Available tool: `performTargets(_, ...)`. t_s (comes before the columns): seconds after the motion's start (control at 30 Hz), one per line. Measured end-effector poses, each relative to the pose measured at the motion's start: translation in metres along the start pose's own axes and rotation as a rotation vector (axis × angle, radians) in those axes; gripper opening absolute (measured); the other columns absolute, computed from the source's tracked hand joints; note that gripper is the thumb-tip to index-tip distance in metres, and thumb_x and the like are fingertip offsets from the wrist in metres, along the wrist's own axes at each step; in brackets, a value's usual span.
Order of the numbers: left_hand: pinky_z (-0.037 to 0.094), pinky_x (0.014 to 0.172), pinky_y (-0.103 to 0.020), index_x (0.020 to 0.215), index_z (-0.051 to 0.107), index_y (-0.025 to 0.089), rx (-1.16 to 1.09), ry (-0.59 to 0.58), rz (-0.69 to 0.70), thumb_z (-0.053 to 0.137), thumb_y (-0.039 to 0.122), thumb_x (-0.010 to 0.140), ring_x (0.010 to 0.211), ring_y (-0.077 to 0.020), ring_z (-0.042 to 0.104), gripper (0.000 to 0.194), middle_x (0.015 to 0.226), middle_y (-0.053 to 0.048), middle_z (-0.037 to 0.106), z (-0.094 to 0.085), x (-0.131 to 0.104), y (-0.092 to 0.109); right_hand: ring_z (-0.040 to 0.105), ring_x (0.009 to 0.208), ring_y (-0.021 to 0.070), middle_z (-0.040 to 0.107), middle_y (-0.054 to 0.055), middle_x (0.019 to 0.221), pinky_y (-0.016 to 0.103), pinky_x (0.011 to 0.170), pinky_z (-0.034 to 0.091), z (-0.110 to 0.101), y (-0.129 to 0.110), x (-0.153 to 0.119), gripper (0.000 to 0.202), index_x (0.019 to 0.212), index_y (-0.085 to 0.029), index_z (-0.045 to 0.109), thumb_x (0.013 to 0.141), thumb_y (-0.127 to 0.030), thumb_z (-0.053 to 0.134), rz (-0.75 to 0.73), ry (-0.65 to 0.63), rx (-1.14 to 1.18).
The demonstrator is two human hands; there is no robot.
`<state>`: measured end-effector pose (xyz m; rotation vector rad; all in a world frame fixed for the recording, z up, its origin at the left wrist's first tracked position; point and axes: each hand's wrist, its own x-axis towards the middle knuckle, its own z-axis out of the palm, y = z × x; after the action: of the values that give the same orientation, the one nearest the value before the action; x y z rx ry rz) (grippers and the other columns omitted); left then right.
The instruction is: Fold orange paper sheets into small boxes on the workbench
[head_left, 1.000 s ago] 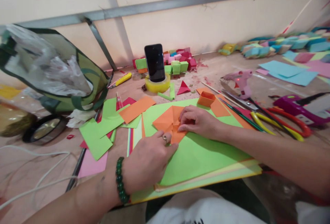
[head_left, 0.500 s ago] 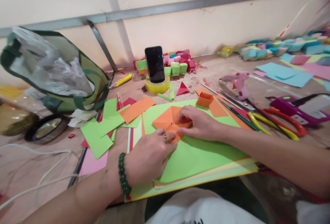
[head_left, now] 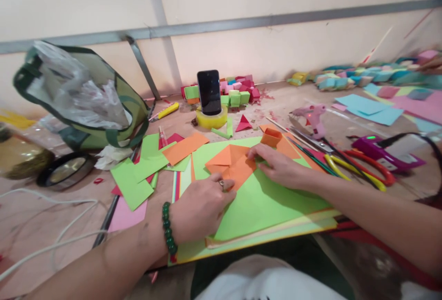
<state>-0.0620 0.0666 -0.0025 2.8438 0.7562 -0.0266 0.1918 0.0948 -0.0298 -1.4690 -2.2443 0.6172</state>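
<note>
Nearest, a beaded bracelet [head_left: 168, 228] circles the left wrist, and beyond it the left hand [head_left: 202, 203] lies over a stack of coloured sheets topped with green [head_left: 265, 208]. The folded orange paper [head_left: 239, 171] rests on that stack, just ahead and to the right of the left hand, and to the left of the right hand [head_left: 276, 161]. Both hands touch it: the left covers its near left edge, the right has bent fingers at its right side. They stand apart from each other, with the creased middle of the paper between them; whether either pinches the sheet or only presses it, I cannot tell. One corner points left, another away from the body (no clear long axis shows, as the left hand hides part of the near edge). Neither hand is plainly nearer.

Beyond the right hand sits a small orange paper box [head_left: 271, 137], with scissors [head_left: 340, 166] to its right. Farther across the table [head_left: 276, 104], a pink glue gun [head_left: 313, 119] lies to the right, while a phone [head_left: 209, 91] stands upright at a yellow tape roll [head_left: 212, 119], before a heap of folded paper blocks [head_left: 238, 97].
</note>
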Motion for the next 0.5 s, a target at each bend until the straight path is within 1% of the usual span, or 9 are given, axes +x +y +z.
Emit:
performTargets(0.07, 0.054, 0.078, -0.039, 0.1, 0.064, 0.018, 0.001, 0.011, 0.004, 0.045, 0.01, 0.08, 0.101, -0.0265, 0.053, 0.029, 0.115, -0.008, 0.064, 0.001, 0.0, -0.001, 0.057, 0.097, 0.0212, 0.06, 0.009, 0.1, 0.036, 0.088, 0.045, -0.002, -0.007, 0.0, 0.024, 0.095, -0.018, 0.053, 0.076, -0.009, 0.043, 0.022, -0.017, -0.021)
performTargets(0.13, 0.053, 0.079, -0.039, 0.1, 0.064, 0.018, 0.009, 0.01, 0.008, 0.044, 0.011, 0.08, 0.101, -0.0262, 0.053, 0.028, 0.115, -0.008, 0.063, 0.001, 0.0, -0.001, 0.057, 0.093, 0.0232, 0.061, 0.009, 0.098, 0.038, 0.084, 0.046, -0.003, -0.016, 0.001, 0.014, 0.094, -0.018, 0.054, 0.08, -0.022, 0.05, 0.049, -0.031, -0.091)
performTargets(0.17, 0.053, 0.079, -0.039, 0.1, 0.063, 0.018, 0.014, 0.007, 0.008, 0.044, 0.011, 0.08, 0.1, -0.0261, 0.054, 0.029, 0.115, -0.008, 0.063, 0.001, 0.0, 0.0, 0.057, 0.092, 0.0248, 0.061, 0.01, 0.097, 0.039, 0.082, 0.046, -0.003, -0.02, 0.001, 0.018, 0.092, -0.018, 0.054, 0.08, -0.032, 0.055, 0.061, -0.024, -0.145)
performTargets(0.2, 0.053, 0.079, -0.04, 0.1, 0.063, 0.018, 0.019, 0.001, 0.008, 0.044, 0.011, 0.08, 0.099, -0.0259, 0.054, 0.029, 0.114, -0.008, 0.063, 0.0, -0.001, 0.0, 0.056, 0.091, 0.0261, 0.06, 0.01, 0.097, 0.039, 0.079, 0.046, -0.002, -0.022, 0.001, 0.026, 0.091, -0.018, 0.054, 0.079, -0.041, 0.059, 0.069, -0.013, -0.199)
performTargets(0.23, 0.053, 0.08, -0.04, 0.101, 0.062, 0.017, 0.024, -0.007, 0.007, 0.044, 0.011, 0.08, 0.098, -0.0258, 0.054, 0.029, 0.114, -0.009, 0.062, 0.0, -0.001, 0.001, 0.056, 0.091, 0.027, 0.06, 0.011, 0.097, 0.039, 0.078, 0.046, -0.002, -0.023, 0.001, 0.032, 0.09, -0.019, 0.054, 0.077, -0.046, 0.062, 0.073, 0.002, -0.244)
performTargets(0.27, 0.053, 0.08, -0.041, 0.102, 0.062, 0.017, 0.028, -0.019, 0.005, 0.044, 0.011, 0.08, 0.097, -0.0256, 0.055, 0.029, 0.112, -0.009, 0.062, -0.001, -0.001, 0.001, 0.056, 0.092, 0.0271, 0.06, 0.011, 0.097, 0.039, 0.077, 0.046, -0.001, -0.022, 0.001, 0.032, 0.089, -0.019, 0.054, 0.076, -0.047, 0.063, 0.071, 0.01, -0.272)
performTargets(0.4, 0.052, 0.082, -0.041, 0.1, 0.061, 0.016, 0.035, -0.047, 0.011, 0.044, 0.012, 0.08, 0.096, -0.0254, 0.055, 0.026, 0.107, -0.009, 0.062, -0.002, -0.001, 0.002, 0.057, 0.095, 0.0235, 0.061, 0.009, 0.099, 0.034, 0.08, 0.045, -0.004, -0.018, 0.002, 0.013, 0.093, -0.018, 0.055, 0.084, -0.028, 0.054, 0.056, -0.024, -0.309)
performTargets(0.43, 0.052, 0.082, -0.041, 0.1, 0.06, 0.016, 0.036, -0.045, 0.015, 0.045, 0.012, 0.08, 0.097, -0.0254, 0.055, 0.026, 0.106, -0.009, 0.062, -0.002, -0.001, 0.002, 0.058, 0.095, 0.0237, 0.061, 0.01, 0.098, 0.034, 0.079, 0.045, -0.005, -0.019, 0.003, 0.014, 0.093, -0.018, 0.056, 0.085, -0.028, 0.052, 0.063, -0.032, -0.348)
performTargets(0.5, 0.051, 0.083, -0.04, 0.101, 0.06, 0.016, 0.041, -0.031, 0.021, 0.046, 0.012, 0.079, 0.098, -0.0254, 0.054, 0.027, 0.106, -0.009, 0.062, -0.001, -0.001, 0.002, 0.059, 0.092, 0.0262, 0.062, 0.012, 0.095, 0.035, 0.075, 0.045, -0.005, -0.028, 0.003, 0.025, 0.093, -0.017, 0.057, 0.088, -0.04, 0.051, 0.082, -0.033, -0.465)
